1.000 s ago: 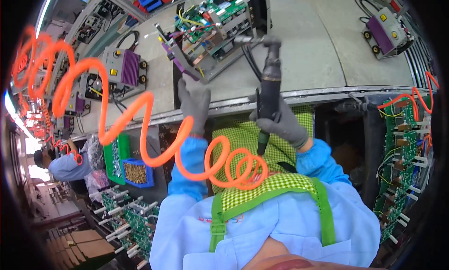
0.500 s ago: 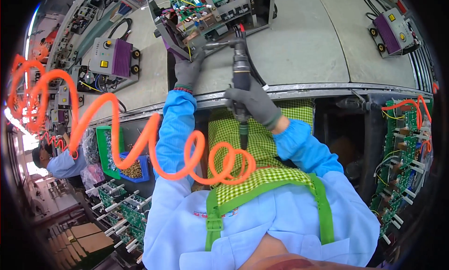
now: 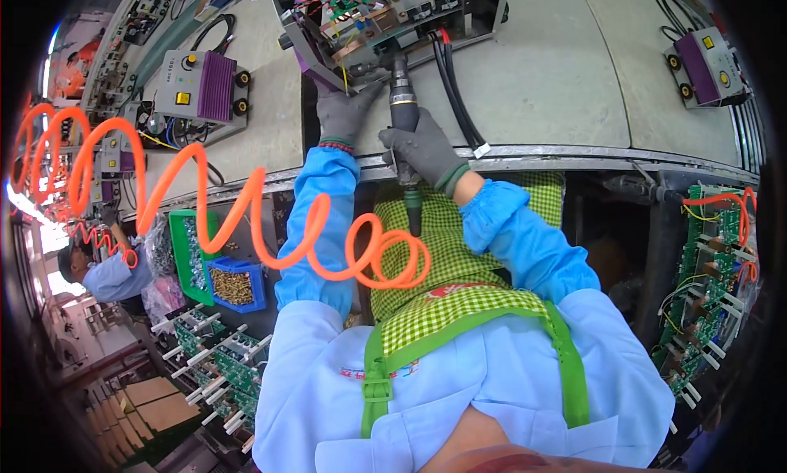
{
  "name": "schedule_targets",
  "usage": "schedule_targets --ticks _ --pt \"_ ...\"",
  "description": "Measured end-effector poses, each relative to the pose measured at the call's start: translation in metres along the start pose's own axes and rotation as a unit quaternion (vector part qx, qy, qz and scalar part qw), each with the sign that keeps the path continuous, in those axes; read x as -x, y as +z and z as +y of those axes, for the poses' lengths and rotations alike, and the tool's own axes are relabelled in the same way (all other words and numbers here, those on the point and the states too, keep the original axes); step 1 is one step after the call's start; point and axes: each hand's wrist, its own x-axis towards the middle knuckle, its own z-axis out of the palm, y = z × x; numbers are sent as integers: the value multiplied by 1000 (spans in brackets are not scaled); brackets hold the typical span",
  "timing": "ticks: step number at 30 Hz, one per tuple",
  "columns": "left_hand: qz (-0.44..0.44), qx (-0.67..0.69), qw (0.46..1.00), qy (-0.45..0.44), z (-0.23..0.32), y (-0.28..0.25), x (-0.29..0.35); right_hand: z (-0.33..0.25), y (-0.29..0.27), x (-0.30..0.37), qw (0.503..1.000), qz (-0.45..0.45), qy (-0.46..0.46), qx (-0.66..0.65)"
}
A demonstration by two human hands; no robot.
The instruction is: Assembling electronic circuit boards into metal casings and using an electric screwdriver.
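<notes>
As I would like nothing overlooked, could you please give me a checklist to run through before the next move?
1. Grey-gloved right hand gripping the black angle-head power driver: ok, wrapped around its body.
2. Grey-gloved left hand clear of the driver's head: not ok, close beside it.
3. Driver tip seated at the open metal chassis: cannot tell, too small to see.
4. Paired black cables clear of the driver: ok, apart, to its right.
5. Orange coiled hose clear of the bright-blue left sleeve: cannot tell, they overlap in view.

The chassis point(image 3: 416, 12) sits on the bench point(image 3: 566, 79) behind the tool point(image 3: 404, 112).
</notes>
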Motion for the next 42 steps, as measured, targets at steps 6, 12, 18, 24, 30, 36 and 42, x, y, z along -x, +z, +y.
schedule_targets --ticks 6,12,18,24,30,36,42 --pt "42 -100 994 15 8 -3 1 3 7 0 993 2 54 -109" --pt "56 -158 986 -5 14 0 2 5 13 -6 992 57 -41 101" --pt "36 -125 991 -26 8 1 1 -2 11 -5 998 0 56 -15" --pt "48 -104 993 13 8 6 8 -3 6 -10 999 0 42 32" --pt "72 -126 986 76 14 -1 2 1 7 -11 997 -32 52 -44" --pt "57 -111 991 54 11 1 2 2 4 -14 999 -30 32 -28" --pt "67 -63 992 88 5 11 -1 -1 1 -17 997 -46 55 -19"
